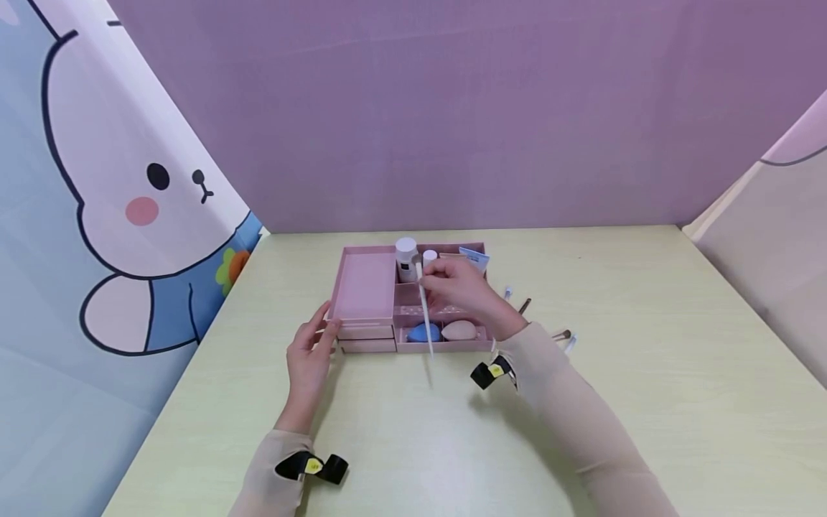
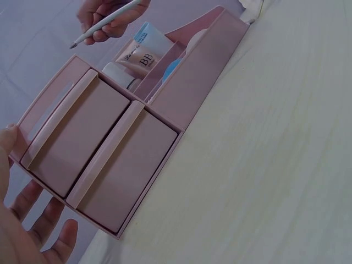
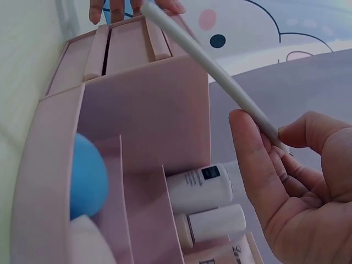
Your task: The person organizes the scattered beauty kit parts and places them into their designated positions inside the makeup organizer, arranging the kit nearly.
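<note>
A pink makeup organizer (image 1: 365, 280) stands on the table, its two drawers pushed in at the left. My left hand (image 1: 310, 362) rests on its left front corner, thumb at the upper edge and fingers spread along the side. Over the right-hand compartments, my right hand (image 1: 460, 286) pinches a white-handled makeup brush (image 3: 214, 71) near its bristle end; the handle slants down toward me. Behind the brush stand a white bottle (image 1: 405, 253) and a smaller white-capped bottle (image 3: 217, 224). A BB cream tube (image 2: 146, 48) leans beside them. In the front compartment lie a blue makeup sponge (image 1: 423, 332) and a pale pink one (image 1: 459, 330).
More brushes lie on the table (image 1: 646, 345) right of the organizer, partly hidden by my right forearm; one dark-tipped brush (image 1: 562, 335) shows beyond the sleeve. A purple backdrop (image 1: 452, 115) rises behind the table, and a cartoon-printed cloth (image 1: 129, 237) hangs at the left.
</note>
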A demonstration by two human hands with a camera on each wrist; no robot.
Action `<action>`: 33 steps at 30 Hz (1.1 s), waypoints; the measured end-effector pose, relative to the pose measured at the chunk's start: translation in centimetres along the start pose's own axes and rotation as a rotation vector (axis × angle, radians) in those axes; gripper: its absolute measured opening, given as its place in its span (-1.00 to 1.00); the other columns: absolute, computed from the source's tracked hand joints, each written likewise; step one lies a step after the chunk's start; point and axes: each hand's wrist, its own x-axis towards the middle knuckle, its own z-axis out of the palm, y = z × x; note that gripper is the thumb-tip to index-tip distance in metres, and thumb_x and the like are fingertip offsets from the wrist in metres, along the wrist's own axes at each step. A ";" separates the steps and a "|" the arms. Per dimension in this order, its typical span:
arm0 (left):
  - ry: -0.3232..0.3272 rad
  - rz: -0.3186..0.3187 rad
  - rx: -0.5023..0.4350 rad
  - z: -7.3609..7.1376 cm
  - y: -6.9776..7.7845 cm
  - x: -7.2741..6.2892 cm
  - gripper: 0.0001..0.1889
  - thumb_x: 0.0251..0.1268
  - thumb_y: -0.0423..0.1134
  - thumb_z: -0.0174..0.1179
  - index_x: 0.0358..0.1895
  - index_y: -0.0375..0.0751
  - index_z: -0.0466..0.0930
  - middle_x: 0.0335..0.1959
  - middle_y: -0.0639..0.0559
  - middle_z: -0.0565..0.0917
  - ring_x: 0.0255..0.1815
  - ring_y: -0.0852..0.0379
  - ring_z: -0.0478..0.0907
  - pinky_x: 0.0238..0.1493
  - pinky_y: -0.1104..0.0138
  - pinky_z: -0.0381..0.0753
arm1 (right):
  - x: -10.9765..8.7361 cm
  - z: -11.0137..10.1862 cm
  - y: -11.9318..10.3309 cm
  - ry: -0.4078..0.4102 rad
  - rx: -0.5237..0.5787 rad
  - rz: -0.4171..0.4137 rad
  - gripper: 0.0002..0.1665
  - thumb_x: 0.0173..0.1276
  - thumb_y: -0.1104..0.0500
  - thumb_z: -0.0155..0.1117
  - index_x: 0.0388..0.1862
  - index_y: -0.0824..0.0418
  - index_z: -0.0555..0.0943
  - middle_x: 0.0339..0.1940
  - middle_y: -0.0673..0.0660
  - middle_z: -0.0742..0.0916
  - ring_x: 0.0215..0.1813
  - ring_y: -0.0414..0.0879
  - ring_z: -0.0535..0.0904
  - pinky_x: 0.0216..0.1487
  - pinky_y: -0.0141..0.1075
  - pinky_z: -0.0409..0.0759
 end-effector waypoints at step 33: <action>0.005 0.014 -0.003 -0.2 0.1 0.1 -0.59 0.44 -0.24 0.22 0.31 -0.14 0.56 -0.19 0.11 0.54 -0.28 0.30 0.51 -0.31 0.48 0.65 | 4.9 4.6 -3.9 0.012 0.203 0.074 -0.65 0.55 0.25 0.10 0.11 0.54 0.53 -0.34 0.24 0.67 -0.38 -0.06 0.65 -0.25 -0.19 0.75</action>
